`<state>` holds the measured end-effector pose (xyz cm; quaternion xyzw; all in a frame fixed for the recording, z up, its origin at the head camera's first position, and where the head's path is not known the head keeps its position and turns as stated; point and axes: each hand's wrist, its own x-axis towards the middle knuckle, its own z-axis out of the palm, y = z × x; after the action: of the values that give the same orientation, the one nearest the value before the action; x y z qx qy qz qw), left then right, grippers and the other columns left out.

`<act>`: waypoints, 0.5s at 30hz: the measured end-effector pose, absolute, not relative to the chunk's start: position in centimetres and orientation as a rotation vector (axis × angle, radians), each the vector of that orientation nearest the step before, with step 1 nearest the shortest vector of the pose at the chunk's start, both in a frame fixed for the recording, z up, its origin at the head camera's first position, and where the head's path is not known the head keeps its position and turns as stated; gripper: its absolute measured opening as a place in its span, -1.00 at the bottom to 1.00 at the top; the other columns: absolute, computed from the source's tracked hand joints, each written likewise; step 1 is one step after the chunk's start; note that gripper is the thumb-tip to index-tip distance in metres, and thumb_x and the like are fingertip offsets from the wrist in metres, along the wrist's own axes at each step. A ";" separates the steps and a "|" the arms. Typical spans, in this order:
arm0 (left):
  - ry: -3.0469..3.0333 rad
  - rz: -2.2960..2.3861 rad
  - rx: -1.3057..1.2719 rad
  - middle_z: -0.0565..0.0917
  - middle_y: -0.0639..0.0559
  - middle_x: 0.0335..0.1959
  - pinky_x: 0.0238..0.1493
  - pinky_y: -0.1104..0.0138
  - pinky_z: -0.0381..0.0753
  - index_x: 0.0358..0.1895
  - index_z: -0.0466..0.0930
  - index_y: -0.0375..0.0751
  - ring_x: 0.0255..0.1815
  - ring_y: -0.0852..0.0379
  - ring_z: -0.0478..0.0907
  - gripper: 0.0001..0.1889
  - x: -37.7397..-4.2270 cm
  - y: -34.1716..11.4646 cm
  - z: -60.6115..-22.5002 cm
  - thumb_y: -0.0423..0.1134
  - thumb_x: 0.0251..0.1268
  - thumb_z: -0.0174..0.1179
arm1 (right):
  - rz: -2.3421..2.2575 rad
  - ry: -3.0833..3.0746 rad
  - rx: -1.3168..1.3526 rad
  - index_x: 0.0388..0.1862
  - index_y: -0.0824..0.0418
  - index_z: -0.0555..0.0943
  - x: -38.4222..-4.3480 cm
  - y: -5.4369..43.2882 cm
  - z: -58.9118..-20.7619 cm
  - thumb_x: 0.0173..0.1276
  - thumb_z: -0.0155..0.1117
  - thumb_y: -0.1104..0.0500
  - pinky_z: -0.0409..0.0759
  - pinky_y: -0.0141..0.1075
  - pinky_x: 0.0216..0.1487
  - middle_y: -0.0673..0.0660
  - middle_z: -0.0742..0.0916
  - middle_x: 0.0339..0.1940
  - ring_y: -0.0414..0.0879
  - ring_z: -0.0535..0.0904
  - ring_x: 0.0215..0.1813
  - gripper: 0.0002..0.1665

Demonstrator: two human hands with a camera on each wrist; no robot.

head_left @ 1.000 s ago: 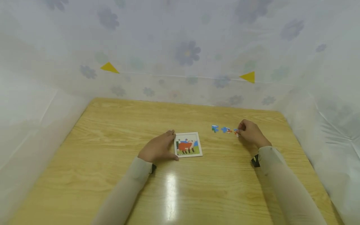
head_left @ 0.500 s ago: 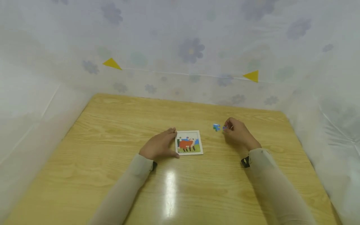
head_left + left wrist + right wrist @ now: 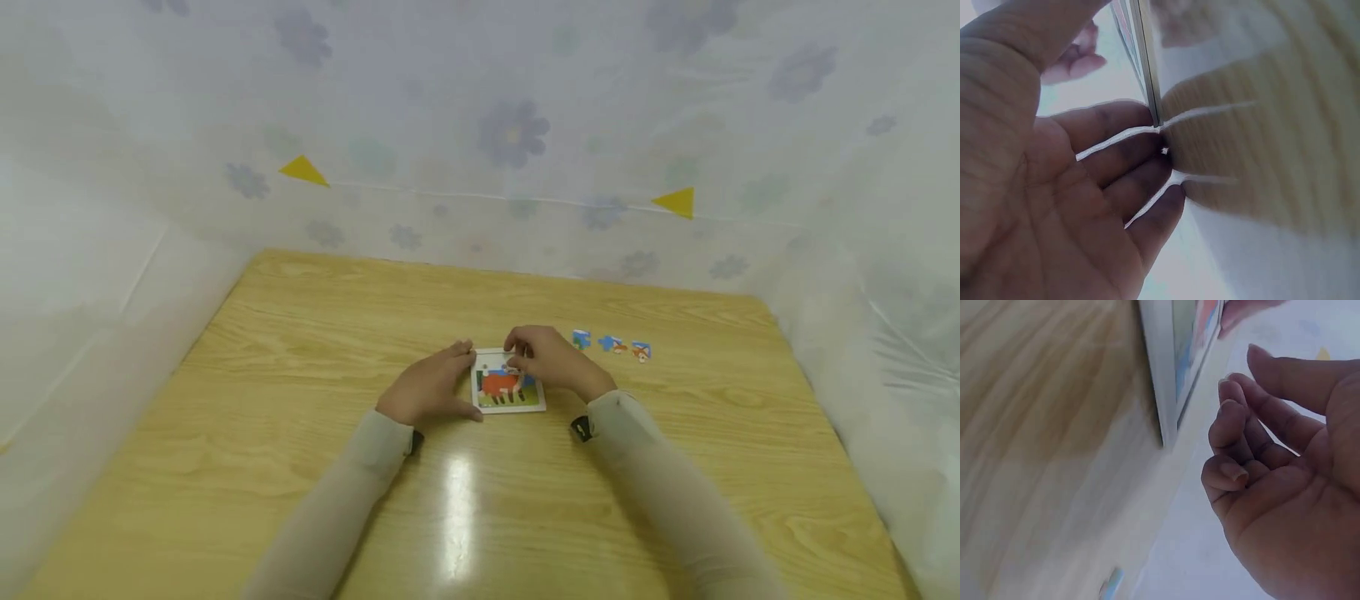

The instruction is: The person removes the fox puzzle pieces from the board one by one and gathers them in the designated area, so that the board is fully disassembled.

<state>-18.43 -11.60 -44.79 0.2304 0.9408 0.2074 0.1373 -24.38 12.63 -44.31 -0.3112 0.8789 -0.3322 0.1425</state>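
Observation:
A square jigsaw tray (image 3: 508, 409) with a white rim lies on the table, showing a red-orange animal and a white strip along its upper part. My left hand (image 3: 429, 387) rests along its left side, the thumb near the lower corner. The left wrist view shows the fingers (image 3: 1129, 150) fairly straight, touching the tray's edge. Over the tray's upper right is my right hand (image 3: 558, 362), covering part of the picture. In the right wrist view, its thumb and bent fingers (image 3: 1229, 425) stand apart with nothing between them.
Three loose jigsaw pieces lie in a row right of the tray: a blue-green piece (image 3: 581, 339), a blue-orange piece (image 3: 612, 344) and an orange-white piece (image 3: 641, 351). A flowered curtain (image 3: 450, 125) borders the back of the wooden table (image 3: 337, 317).
My right hand has moved left from the loose pieces to above the tray, uncovering the pieces on the right. My left hand keeps its place at the tray's left side.

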 end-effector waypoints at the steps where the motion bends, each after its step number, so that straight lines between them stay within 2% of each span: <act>1: 2.723 0.598 0.669 0.14 -0.15 0.65 0.56 0.07 0.22 0.57 0.26 -0.31 0.65 -0.07 0.08 0.08 -18.4 -11.6 -44.8 0.19 0.08 0.55 | -0.967 2.511 -0.877 0.01 0.31 0.64 -24.3 12.2 -44.4 0.51 0.29 0.29 0.65 -0.21 -0.29 0.08 0.67 -0.31 -0.10 0.59 -0.35 -0.84; 7: 2.717 0.609 0.674 0.14 -0.15 0.65 0.55 0.06 0.24 0.57 0.27 -0.30 0.65 -0.08 0.08 0.07 -18.4 -11.3 -44.8 0.19 0.09 0.54 | -0.939 2.439 -0.842 -0.03 0.27 0.63 -23.5 10.5 -44.9 0.50 0.22 0.34 0.58 -0.28 -0.39 0.06 0.65 -0.41 -0.12 0.53 -0.45 -0.87; 15: 2.712 0.604 0.668 0.12 -0.17 0.66 0.57 0.05 0.21 0.58 0.24 -0.33 0.65 -0.10 0.06 0.07 -18.6 -11.0 -44.3 0.17 0.10 0.54 | -0.868 2.515 -0.809 -0.12 0.30 0.61 -22.8 9.6 -44.6 0.46 0.33 0.31 0.55 -0.29 -0.31 0.04 0.64 -0.36 -0.12 0.50 -0.35 -0.91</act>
<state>-18.58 -10.99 -44.28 0.2316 0.9394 0.2092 0.1417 -22.79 9.61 -44.63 -0.2860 0.8898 -0.3070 0.1793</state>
